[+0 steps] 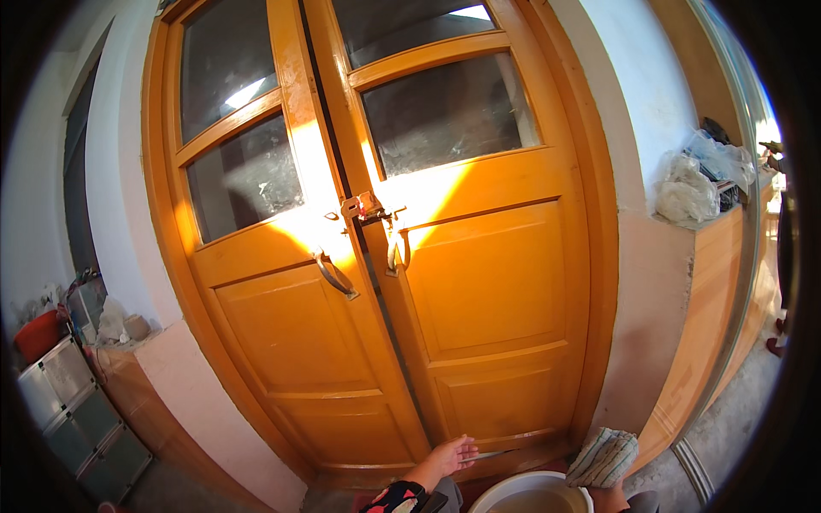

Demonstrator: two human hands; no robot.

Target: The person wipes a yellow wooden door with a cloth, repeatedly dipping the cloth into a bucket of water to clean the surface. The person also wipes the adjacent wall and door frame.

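Note:
A tall orange wooden double door (479, 291) with glass panes fills the view, closed, with two metal pull handles (335, 275) and a latch (366, 207) at its middle. My left hand (451, 456), fingers spread and empty, reaches out at the bottom rail of the right leaf; I cannot tell if it touches the wood. A striped grey-green cloth (603, 457) is bunched over my right hand, which grips it from below; only the wrist (609, 496) shows. A white basin (523, 494) sits between my arms at the lower edge.
Stacked grey plastic drawers (73, 402) and a red bowl (38, 333) stand at the left by a low ledge. Plastic bags (686, 195) lie on a ledge at the right. Concrete floor (735, 410) runs along the right wall.

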